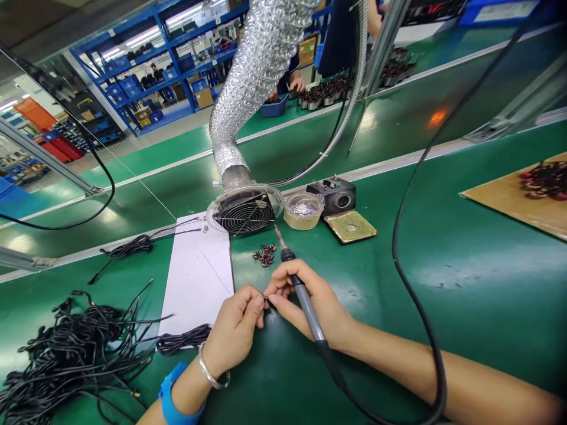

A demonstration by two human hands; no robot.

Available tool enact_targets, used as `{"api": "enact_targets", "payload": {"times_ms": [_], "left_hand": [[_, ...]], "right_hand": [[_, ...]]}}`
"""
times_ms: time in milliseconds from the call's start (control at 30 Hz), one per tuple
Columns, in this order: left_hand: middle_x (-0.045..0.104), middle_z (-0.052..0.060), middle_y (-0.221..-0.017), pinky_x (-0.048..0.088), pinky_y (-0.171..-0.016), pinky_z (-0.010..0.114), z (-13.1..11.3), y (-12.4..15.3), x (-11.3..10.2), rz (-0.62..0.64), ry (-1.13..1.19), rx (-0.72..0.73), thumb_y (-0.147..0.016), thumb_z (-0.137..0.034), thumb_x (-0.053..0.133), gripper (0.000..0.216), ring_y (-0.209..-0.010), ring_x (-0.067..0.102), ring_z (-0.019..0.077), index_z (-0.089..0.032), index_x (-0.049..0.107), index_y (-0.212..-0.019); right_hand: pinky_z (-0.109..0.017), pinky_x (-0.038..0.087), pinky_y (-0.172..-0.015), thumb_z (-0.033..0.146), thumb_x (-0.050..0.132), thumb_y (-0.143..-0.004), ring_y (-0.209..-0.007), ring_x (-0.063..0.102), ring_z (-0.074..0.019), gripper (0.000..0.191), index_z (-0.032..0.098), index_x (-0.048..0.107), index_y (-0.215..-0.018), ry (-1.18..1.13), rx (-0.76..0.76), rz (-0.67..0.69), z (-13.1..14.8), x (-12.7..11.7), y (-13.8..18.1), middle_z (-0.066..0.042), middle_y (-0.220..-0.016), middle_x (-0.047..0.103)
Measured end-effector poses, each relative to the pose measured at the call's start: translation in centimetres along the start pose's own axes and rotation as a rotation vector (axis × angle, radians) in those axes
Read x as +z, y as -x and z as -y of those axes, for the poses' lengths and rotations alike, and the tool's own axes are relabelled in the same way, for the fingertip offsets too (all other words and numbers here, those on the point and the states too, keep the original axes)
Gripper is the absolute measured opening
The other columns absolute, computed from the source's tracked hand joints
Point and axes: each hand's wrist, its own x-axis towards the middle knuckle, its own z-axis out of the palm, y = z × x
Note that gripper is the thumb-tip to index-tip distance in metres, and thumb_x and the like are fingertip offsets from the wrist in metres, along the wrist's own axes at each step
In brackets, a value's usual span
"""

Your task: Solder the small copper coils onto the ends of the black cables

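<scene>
My left hand point(240, 321) and my right hand point(316, 301) meet over the green bench, their fingertips pinched around a tiny dark part point(266, 300). What exactly that part is, I cannot make out. A soldering iron point(306, 307) lies across my right hand, between thumb and forefinger, its tip pointing up and away toward the fan. Just beyond my fingers sits a small pile of red and black wired components point(264, 255). A white board point(192, 277) lies left of my hands, with a coiled black cable point(183, 339) at its near edge.
A fume extractor fan point(245, 215) hangs from a foil duct point(252, 77) over the bench. Right of it stand a round tub point(303, 212), a black iron stand point(339, 198) and a yellow sponge tray point(352, 227). Black cables point(75, 348) heap at left. A co-worker's hand point(297, 84) shows beyond.
</scene>
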Motion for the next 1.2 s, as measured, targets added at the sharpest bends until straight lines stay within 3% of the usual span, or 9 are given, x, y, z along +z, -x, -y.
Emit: {"api": "enact_targets", "payload": {"times_ms": [633, 800, 967, 1100, 1200], "left_hand": [[0.058, -0.001, -0.071, 0.039, -0.062, 0.024, 0.4, 0.6, 0.7, -0.065, 0.126, -0.025, -0.094, -0.043, 0.05, 0.026, -0.065, 0.051, 0.0123, -0.018, 0.053, -0.086], [0.061, 0.0, -0.069, 0.041, -0.056, 0.022, 0.2, 0.7, 1.1, -0.069, 0.323, -0.109, -0.091, -0.049, 0.055, 0.032, -0.058, 0.053, 0.0102, -0.017, 0.052, -0.085], [0.066, 0.001, -0.068, 0.046, -0.052, 0.023, -0.1, 1.2, 1.8, -0.072, 0.538, -0.177, -0.086, -0.056, 0.06, 0.04, -0.052, 0.059, 0.0105, -0.018, 0.049, -0.081], [0.059, -0.003, -0.057, 0.035, -0.043, 0.019, -0.1, 1.3, 1.5, -0.062, 0.489, -0.21, -0.088, -0.057, 0.055, 0.04, -0.043, 0.048, 0.0078, -0.018, 0.047, -0.08], [0.055, -0.004, -0.057, 0.031, -0.049, 0.019, -0.2, 0.9, 0.8, -0.037, 0.394, -0.175, -0.09, -0.052, 0.055, 0.036, -0.049, 0.042, 0.0068, -0.017, 0.051, -0.082]], "right_hand": [[-0.03, 0.055, -0.065, 0.022, 0.063, -0.083, -0.067, 0.063, -0.0138, 0.03, 0.023, 0.044, -0.106, -0.06, 0.138, 0.044, 0.3, 0.0, 0.6, -0.002, -0.082, 0.066], [-0.028, 0.055, -0.062, 0.023, 0.061, -0.087, -0.067, 0.064, -0.0132, 0.029, 0.024, 0.041, -0.109, -0.106, 0.168, 0.008, 0.5, 0.5, 0.8, 0.0, -0.081, 0.065], [-0.024, 0.055, -0.058, 0.019, 0.056, -0.091, -0.061, 0.064, -0.0123, 0.026, 0.026, 0.039, -0.109, 0.022, 0.02, -0.087, 0.6, 1.6, 1.6, 0.004, -0.073, 0.063], [-0.024, 0.056, -0.056, 0.014, 0.058, -0.087, -0.061, 0.065, -0.0127, 0.023, 0.025, 0.044, -0.102, 0.271, -0.148, -0.163, 0.5, 1.8, 2.2, 0.001, -0.076, 0.064], [-0.027, 0.057, -0.062, 0.012, 0.06, -0.084, -0.066, 0.066, -0.0137, 0.024, 0.024, 0.048, -0.102, 0.348, -0.232, -0.092, 0.6, 0.8, 1.8, -0.001, -0.08, 0.065]]}}
